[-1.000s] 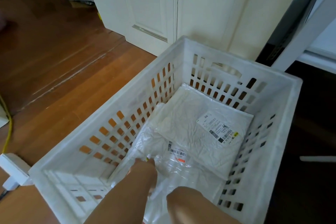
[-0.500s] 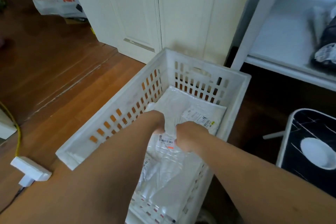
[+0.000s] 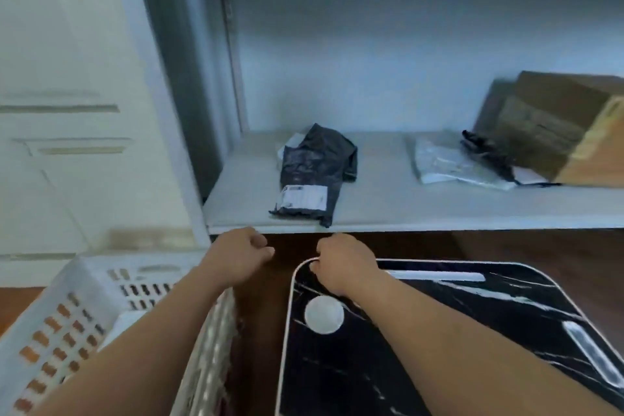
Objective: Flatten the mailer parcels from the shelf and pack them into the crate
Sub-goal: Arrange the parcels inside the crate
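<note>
Head view shows both hands raised in front of the shelf (image 3: 388,203), empty, fingers curled loosely in on themselves and gripping nothing. The left hand (image 3: 236,252) and right hand (image 3: 341,262) sit just below the shelf's near edge, apart from each other, with the black mailer (image 3: 314,169) lying beyond and above the gap between them. Its near end reaches almost to the shelf edge, so it is close to both hands; it looks about equally near to each, perhaps a shade closer to the right. The mailer's long axis runs near to far, and it is crumpled and puffed at the far end. A white label (image 3: 305,196) sits on its near end; the print is too blurred to read.

Further right on the shelf lies a grey mailer (image 3: 449,164), with a dark bundle (image 3: 486,149) at its right edge and a cardboard box (image 3: 553,128) behind. These are well apart from the hands. No brand or writing can be made out on any of them.

The crate (image 3: 50,324) stands at the lower left, under the left forearm, with something white inside. A black marbled bench (image 3: 439,348) lies under the right forearm.

A short reach forward and up would likely bring either hand onto the black mailer.
</note>
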A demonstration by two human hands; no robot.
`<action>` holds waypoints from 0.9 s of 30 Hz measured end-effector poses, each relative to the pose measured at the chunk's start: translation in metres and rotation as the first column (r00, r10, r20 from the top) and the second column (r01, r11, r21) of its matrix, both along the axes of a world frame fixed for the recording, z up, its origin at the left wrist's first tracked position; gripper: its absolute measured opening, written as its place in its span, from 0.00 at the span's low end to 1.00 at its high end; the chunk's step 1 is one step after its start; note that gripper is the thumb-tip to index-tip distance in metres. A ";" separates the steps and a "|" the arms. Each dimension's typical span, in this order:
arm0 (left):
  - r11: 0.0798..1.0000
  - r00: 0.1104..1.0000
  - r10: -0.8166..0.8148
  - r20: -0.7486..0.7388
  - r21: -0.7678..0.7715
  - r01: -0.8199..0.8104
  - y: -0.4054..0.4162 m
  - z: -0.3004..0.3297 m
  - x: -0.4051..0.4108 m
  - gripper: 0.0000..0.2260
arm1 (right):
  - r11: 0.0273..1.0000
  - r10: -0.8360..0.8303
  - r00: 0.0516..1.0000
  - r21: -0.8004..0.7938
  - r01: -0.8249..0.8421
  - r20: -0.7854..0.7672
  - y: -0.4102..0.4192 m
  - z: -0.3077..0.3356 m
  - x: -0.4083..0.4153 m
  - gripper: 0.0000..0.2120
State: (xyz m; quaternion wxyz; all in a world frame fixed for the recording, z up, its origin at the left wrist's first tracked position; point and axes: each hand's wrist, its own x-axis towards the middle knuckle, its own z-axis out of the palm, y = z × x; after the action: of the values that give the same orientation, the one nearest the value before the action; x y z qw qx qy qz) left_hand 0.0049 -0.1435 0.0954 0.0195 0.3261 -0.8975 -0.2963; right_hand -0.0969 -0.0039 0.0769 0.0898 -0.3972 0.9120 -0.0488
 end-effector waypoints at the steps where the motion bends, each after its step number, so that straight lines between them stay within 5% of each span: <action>1: 1.000 0.999 -0.025 -0.038 0.013 0.026 0.020 0.005 -0.022 0.09 | 0.999 -0.048 0.999 -0.005 0.048 -0.017 0.024 0.006 -0.018 0.15; 8: 0.958 0.959 -0.274 -0.065 -0.101 0.267 0.115 0.006 -0.139 0.15 | 0.947 -0.320 0.943 0.011 0.322 -0.097 0.153 0.013 -0.120 0.19; 13: 0.916 0.933 -0.358 0.029 -0.182 0.357 0.145 -0.019 -0.214 0.20 | 0.929 -0.355 0.910 0.027 0.369 -0.215 0.200 0.000 -0.190 0.24; 22: 0.863 0.897 -0.407 0.172 -0.250 0.439 0.146 -0.063 -0.299 0.21 | 0.929 -0.320 0.892 0.079 0.362 -0.318 0.183 -0.031 -0.301 0.22; 27: 0.816 0.946 -0.317 0.074 -0.486 0.312 0.139 -0.088 -0.304 0.19 | 0.911 -0.330 0.893 0.146 0.387 -0.308 0.157 -0.046 -0.335 0.17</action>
State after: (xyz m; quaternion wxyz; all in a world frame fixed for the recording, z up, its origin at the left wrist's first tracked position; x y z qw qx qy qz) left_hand -0.2991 -0.0042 0.0072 0.0572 0.1563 -0.9843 -0.0589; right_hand -0.4321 0.1533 0.0314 -0.0088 -0.2131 0.9733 0.0848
